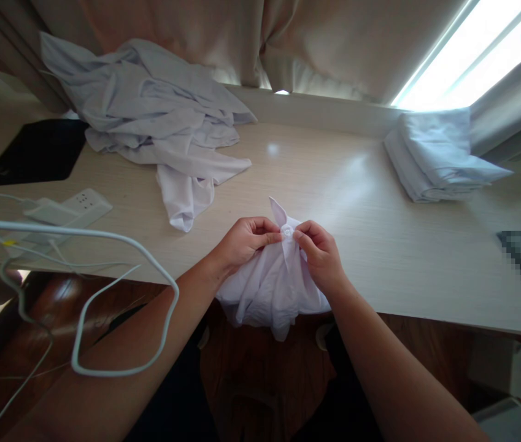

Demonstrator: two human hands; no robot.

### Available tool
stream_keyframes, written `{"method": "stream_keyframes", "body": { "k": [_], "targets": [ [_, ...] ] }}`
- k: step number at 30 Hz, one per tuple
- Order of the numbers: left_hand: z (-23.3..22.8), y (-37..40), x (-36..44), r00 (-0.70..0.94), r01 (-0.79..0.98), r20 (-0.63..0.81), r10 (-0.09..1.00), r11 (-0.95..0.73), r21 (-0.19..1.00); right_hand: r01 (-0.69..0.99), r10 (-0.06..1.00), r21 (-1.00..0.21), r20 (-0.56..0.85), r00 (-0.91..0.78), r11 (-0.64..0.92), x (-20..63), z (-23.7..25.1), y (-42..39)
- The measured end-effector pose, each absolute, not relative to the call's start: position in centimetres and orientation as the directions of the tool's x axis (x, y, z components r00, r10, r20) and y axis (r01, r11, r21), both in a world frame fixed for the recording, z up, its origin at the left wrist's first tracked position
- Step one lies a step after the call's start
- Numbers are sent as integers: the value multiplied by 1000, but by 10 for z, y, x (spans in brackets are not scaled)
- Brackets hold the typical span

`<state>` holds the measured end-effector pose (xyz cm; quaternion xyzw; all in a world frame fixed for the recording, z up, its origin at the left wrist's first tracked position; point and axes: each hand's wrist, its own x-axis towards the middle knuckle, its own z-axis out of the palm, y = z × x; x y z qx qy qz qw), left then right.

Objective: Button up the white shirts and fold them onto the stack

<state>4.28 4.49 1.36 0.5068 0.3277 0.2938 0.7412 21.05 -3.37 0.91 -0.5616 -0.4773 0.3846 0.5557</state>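
Two hands meet at the table's near edge; left hand and right hand pinch a white shirt's button; buttoning seems underway, needing fine fingertip pressure.

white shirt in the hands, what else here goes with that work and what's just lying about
In hand:
- white shirt, pinched at a button by the left hand and right hand
- crumpled pile of shirts
- folded stack

Lying about:
- black pad
- power strip and white cables
- curtain
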Motion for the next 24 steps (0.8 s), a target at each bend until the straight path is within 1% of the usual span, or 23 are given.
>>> {"method": "stream_keyframes", "body": {
  "k": [9,14,16,20,24],
  "targets": [
    [17,45,46,618,-92,-158,770,271,958,125,948,-988,119,294,86,212,9,-34],
    [17,44,46,674,-65,-158,721,271,960,-14,968,-998,51,244,56,213,6,-34],
    [18,44,46,690,-68,-153,707,274,959,-33,976,-998,45,213,53,213,8,-35],
    [19,44,47,691,-85,-105,715,225,971,73,987,-995,76,139,67,214,11,-35],
    [17,44,48,666,-71,-113,737,214,974,119,982,-991,87,168,67,215,11,-34]
  ]
}}
